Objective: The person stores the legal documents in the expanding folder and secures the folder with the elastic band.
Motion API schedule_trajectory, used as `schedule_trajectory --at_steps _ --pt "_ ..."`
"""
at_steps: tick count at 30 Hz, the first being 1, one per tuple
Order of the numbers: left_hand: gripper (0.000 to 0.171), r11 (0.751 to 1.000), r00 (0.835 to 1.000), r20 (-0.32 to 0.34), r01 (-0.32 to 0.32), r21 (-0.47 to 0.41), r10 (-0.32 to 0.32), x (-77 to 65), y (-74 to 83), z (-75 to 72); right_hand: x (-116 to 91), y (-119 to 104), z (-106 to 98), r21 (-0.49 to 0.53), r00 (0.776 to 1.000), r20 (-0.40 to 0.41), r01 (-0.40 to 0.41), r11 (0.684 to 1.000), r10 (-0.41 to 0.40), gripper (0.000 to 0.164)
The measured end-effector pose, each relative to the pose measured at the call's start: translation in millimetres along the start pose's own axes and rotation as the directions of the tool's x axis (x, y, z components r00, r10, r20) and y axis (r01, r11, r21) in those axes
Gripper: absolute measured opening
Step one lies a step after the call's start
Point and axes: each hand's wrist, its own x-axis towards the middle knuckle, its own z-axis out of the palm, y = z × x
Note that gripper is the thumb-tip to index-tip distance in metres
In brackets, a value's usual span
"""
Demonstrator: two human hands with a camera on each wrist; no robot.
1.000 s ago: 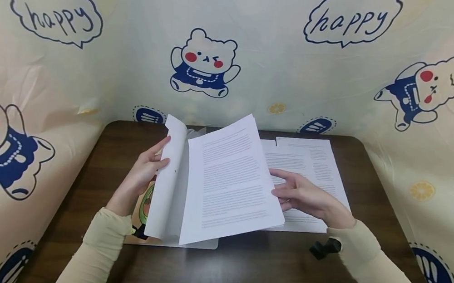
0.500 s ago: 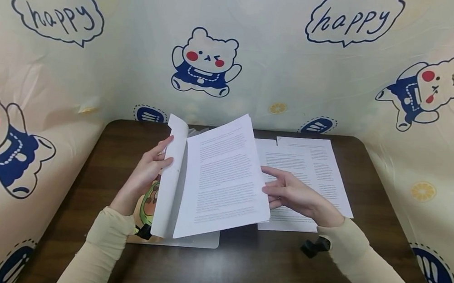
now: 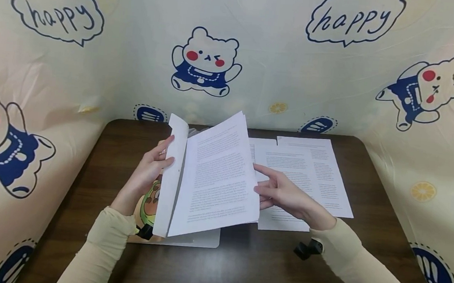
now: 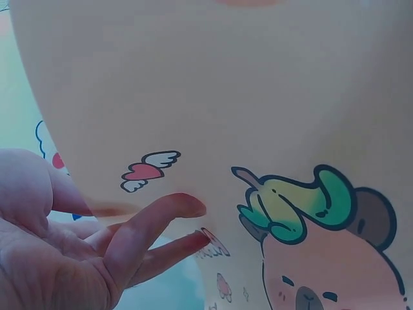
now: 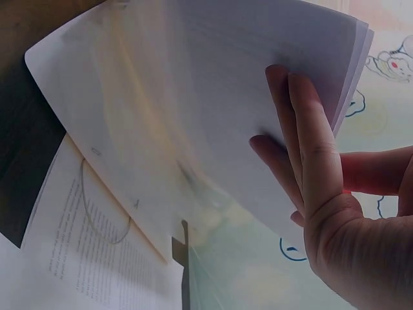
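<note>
A folder lies at the left of the table, its white inner cover (image 3: 170, 186) lifted and curved. My left hand (image 3: 146, 165) pinches the cover's left edge between thumb and fingers. Its outer side (image 4: 335, 258) carries a cartoon animal with a banana-like hat. My right hand (image 3: 285, 193) pinches a small stack of printed sheets (image 3: 219, 181) by the right edge, thumb in front and fingers behind. The stack is tilted over the folder's back panel (image 3: 201, 240), its left edge right against the raised cover. In the right wrist view, several sheet edges (image 5: 361, 58) fan slightly apart.
More printed sheets (image 3: 325, 183) lie overlapping on the right side of the dark wooden table (image 3: 239, 270). A patterned curtain (image 3: 267, 63) with cartoon bears hangs behind and along both sides. A dark wrist device (image 3: 308, 248) hangs below my right sleeve.
My right hand has moved left with the sheets, bringing them closer to the raised cover. More of the sheets on the table shows. My left hand has shifted slightly right with the cover.
</note>
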Motion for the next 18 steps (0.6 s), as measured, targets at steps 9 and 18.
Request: schedule_trajectory --at_steps 9,18 --pt "0.072 1.0 1.0 0.006 -0.003 0.02 0.003 0.6 1.6 0.5 4 -4 -6 -0.034 1.0 -0.025 0.006 0.999 -0.007 0.076" --pt "0.072 1.0 1.0 0.001 0.002 0.002 -0.002 0.7 2.6 4.0 12 -3 5 -0.064 0.999 -0.027 0.016 0.998 -0.018 0.077"
